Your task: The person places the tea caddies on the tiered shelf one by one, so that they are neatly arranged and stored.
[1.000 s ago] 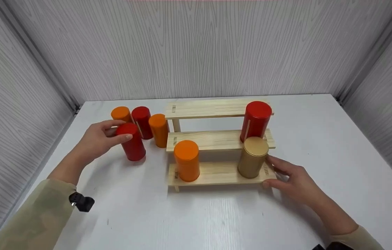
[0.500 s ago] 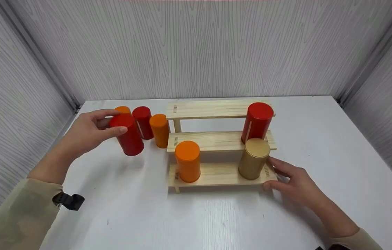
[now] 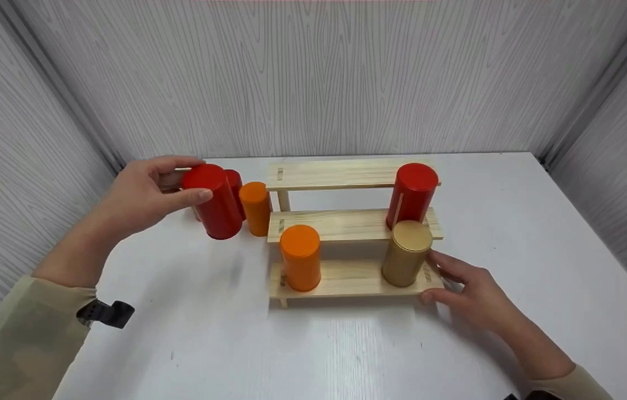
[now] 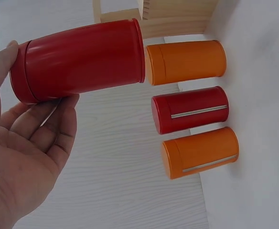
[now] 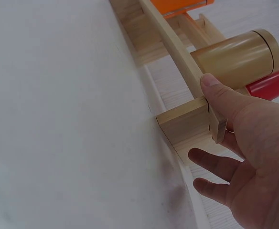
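My left hand (image 3: 141, 200) grips a red lidded canister (image 3: 216, 205) near its top, thumb on one side and fingers on the other. In the left wrist view this canister (image 4: 82, 59) is held above the table, apart from the others. At the rack's right end, my right hand (image 3: 477, 291) holds the lowest board of the three-step wooden rack (image 3: 341, 225), thumb on its front edge. A gold canister (image 3: 406, 255) stands beside that hand on the lowest step. An orange canister (image 3: 300, 258) is at that step's left, and another red canister (image 3: 413, 191) stands on the middle step's right.
Left of the rack, an orange canister (image 3: 256, 208) and a red canister (image 3: 236, 191) stand on the white table (image 3: 346, 350). A further orange canister (image 4: 201, 153) shows in the left wrist view. Grey wood-grain panels (image 3: 313, 78) enclose the back and sides.
The left hand has lifted the red canister off the table and carried it farther back, now partly covering the canisters behind. The right hand and the rack stay where they were.
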`<state>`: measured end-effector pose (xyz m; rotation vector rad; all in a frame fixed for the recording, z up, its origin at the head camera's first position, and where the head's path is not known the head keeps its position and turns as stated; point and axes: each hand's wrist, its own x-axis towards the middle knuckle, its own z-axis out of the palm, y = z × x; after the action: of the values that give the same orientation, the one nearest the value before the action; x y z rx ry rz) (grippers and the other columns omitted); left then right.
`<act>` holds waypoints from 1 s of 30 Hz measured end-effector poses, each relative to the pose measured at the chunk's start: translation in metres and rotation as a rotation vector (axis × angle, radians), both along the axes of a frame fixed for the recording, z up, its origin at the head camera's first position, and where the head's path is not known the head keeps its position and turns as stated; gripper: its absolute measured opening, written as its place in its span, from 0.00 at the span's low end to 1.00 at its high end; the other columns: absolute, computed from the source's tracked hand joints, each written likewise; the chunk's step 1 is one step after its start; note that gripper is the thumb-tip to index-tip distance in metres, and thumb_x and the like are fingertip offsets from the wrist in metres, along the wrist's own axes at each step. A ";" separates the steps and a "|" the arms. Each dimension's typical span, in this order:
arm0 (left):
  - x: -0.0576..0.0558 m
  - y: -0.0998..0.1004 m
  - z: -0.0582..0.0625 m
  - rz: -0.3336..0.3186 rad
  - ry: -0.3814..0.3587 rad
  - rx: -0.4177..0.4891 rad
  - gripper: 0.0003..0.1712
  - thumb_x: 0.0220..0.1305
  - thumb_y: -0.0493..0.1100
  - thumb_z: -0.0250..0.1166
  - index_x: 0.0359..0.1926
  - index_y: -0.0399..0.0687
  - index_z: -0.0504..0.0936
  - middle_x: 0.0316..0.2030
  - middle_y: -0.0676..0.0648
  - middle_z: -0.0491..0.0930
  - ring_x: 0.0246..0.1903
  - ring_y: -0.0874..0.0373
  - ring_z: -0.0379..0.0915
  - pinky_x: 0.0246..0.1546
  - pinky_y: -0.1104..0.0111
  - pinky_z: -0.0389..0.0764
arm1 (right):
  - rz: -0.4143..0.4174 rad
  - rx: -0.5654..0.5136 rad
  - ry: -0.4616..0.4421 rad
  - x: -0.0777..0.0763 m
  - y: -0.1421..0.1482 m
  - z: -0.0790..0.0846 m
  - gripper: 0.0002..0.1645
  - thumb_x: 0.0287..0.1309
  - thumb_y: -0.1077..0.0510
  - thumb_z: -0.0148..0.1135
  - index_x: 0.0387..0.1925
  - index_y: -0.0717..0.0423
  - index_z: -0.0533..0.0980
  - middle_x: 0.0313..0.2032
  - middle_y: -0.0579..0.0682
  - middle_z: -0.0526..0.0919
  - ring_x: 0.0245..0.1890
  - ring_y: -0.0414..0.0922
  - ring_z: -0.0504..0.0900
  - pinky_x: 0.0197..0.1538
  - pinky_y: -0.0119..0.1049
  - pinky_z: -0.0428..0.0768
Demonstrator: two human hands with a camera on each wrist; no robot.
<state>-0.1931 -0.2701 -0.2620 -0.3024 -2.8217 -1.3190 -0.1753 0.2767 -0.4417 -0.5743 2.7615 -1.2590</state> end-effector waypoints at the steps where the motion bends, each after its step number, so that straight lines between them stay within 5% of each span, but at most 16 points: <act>1: 0.000 0.003 0.002 -0.002 0.003 0.005 0.37 0.69 0.56 0.75 0.73 0.48 0.76 0.57 0.43 0.86 0.56 0.48 0.85 0.48 0.73 0.85 | 0.000 0.001 0.001 0.000 0.000 0.000 0.54 0.55 0.43 0.82 0.79 0.49 0.68 0.75 0.52 0.71 0.71 0.56 0.75 0.66 0.55 0.78; 15: -0.012 0.036 0.018 -0.072 0.037 0.042 0.36 0.67 0.57 0.75 0.71 0.50 0.79 0.58 0.45 0.86 0.57 0.50 0.84 0.55 0.66 0.85 | -0.001 -0.005 -0.001 -0.001 0.002 0.000 0.54 0.55 0.42 0.82 0.79 0.48 0.68 0.75 0.52 0.72 0.72 0.56 0.74 0.66 0.53 0.78; 30: -0.031 0.067 0.015 -0.140 0.059 0.084 0.37 0.67 0.58 0.75 0.72 0.51 0.78 0.57 0.49 0.87 0.57 0.53 0.84 0.59 0.53 0.84 | 0.006 0.014 -0.006 -0.001 0.001 0.000 0.55 0.55 0.42 0.82 0.80 0.50 0.67 0.75 0.54 0.71 0.73 0.57 0.73 0.66 0.54 0.79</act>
<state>-0.2238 -0.2026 -0.2471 -0.5357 -2.7321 -1.4244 -0.1767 0.2777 -0.4415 -0.5761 2.7592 -1.2378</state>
